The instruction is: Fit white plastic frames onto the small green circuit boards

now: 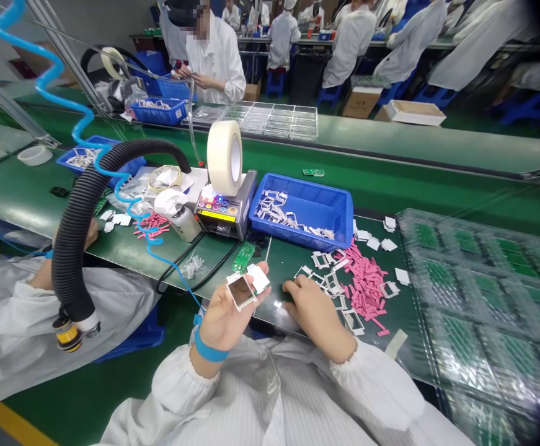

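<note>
Person's left palm holds up a framed panel; the right hand rests beside loose frames at the bench's near edge.

The left hand (232,310) is open, palm up, with the dark panel (242,292) lying across it and a white square (258,279) on the fingers. The right hand (314,306) is loosely curled on the bench (288,253), against the frames (332,283); whether it grips one, I cannot tell. Pink strips (367,282) lie just beyond them; a blue bin (346,226) stands toward the far edge. Good handling probably means a level palm, fingertips off the panel's face, and frames separated singly, without tugging the thin rims.
</note>
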Action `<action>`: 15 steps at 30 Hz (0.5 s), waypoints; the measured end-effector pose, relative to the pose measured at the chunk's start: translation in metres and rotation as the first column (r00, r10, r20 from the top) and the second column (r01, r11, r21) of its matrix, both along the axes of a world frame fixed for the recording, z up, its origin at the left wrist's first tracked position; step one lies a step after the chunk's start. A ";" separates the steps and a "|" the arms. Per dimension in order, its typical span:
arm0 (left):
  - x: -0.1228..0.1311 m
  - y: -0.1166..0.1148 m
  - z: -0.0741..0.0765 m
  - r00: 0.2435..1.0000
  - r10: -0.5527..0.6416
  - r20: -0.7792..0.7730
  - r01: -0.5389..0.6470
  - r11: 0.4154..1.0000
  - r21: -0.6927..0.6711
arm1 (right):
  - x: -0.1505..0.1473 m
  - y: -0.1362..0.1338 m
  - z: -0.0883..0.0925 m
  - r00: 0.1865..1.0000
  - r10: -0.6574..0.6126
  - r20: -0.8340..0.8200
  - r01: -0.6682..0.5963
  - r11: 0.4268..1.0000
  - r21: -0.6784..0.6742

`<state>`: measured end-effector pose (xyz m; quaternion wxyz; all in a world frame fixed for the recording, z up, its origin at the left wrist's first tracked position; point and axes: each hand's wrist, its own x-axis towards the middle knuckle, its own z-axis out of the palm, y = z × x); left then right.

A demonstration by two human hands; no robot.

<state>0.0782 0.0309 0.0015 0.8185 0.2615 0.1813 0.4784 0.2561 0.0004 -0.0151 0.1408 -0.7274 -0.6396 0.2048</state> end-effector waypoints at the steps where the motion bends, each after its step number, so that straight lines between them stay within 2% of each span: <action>1: 0.000 -0.001 0.000 1.000 -0.001 -0.003 0.001 1.000 0.004 | 0.000 0.001 0.003 1.000 0.004 0.022 -0.004 1.000 0.010; 3: -0.001 -0.002 0.000 1.000 0.004 -0.007 -0.004 1.000 0.017 | 0.001 0.003 0.014 0.999 0.023 -0.025 -0.022 0.999 0.047; 5: -0.001 -0.004 0.000 1.000 0.014 -0.016 -0.013 0.999 0.036 | 0.000 0.004 0.029 0.952 0.043 -0.304 -0.016 0.996 0.089; 6: -0.001 -0.004 0.000 1.000 0.017 -0.024 -0.016 0.999 0.045 | -0.002 0.004 0.036 0.857 0.043 -0.514 -0.001 0.997 0.082; 7: -0.001 -0.005 0.000 0.999 0.017 -0.031 -0.015 0.998 0.054 | -0.005 0.004 0.042 0.694 0.029 -0.719 0.004 0.999 0.044; 8: -0.001 -0.005 0.000 0.999 0.013 -0.038 -0.011 0.998 0.061 | -0.009 0.004 0.048 0.491 -0.007 -0.871 -0.015 1.000 -0.017; 10: 0.000 -0.007 0.000 0.999 -0.016 -0.042 0.019 0.997 0.070 | -0.018 0.004 0.054 0.133 -0.118 -0.984 -0.122 0.983 -0.134; 11: 0.000 -0.008 -0.001 0.999 -0.034 -0.039 0.037 0.997 0.074 | -0.022 0.005 0.055 0.007 -0.176 -0.984 -0.172 0.970 -0.175; 13: 0.001 -0.009 -0.002 0.998 -0.055 -0.032 0.058 0.994 0.088 | -0.028 0.007 0.053 -0.165 -0.271 -0.949 -0.230 0.946 -0.230; 15: 0.001 -0.010 -0.003 0.998 -0.057 -0.035 0.060 0.993 0.105 | -0.031 0.008 0.049 -0.256 -0.344 -0.904 -0.259 0.925 -0.279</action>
